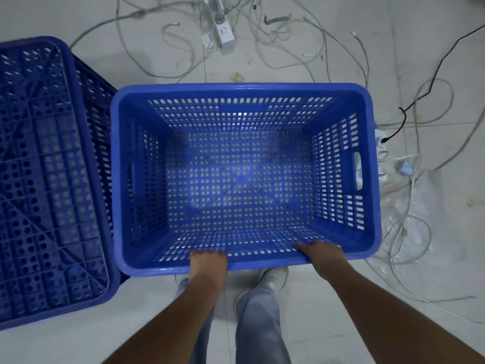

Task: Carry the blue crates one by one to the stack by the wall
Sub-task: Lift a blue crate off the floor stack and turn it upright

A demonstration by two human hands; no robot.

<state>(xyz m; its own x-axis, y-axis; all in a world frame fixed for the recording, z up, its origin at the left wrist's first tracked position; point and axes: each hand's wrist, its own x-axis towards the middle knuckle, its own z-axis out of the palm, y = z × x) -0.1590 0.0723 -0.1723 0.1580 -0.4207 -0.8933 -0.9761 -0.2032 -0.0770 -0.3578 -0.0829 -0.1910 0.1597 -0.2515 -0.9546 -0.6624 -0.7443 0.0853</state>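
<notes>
An empty blue perforated crate (244, 90) is held upright in front of me, its open top facing the camera. My left hand (207, 261) grips its near rim left of centre, fingers hooked inside. My right hand (320, 252) grips the same rim further right. A second blue crate (49, 179) stands upside down at the left, its ribbed bottom facing up, right beside the held crate.
Tangled white cables (288, 43) and a white power strip (224, 35) litter the tiled floor beyond the crate. A black cable (430, 82) and more white cords lie at the right. My legs and shoes (270, 279) are below the crate.
</notes>
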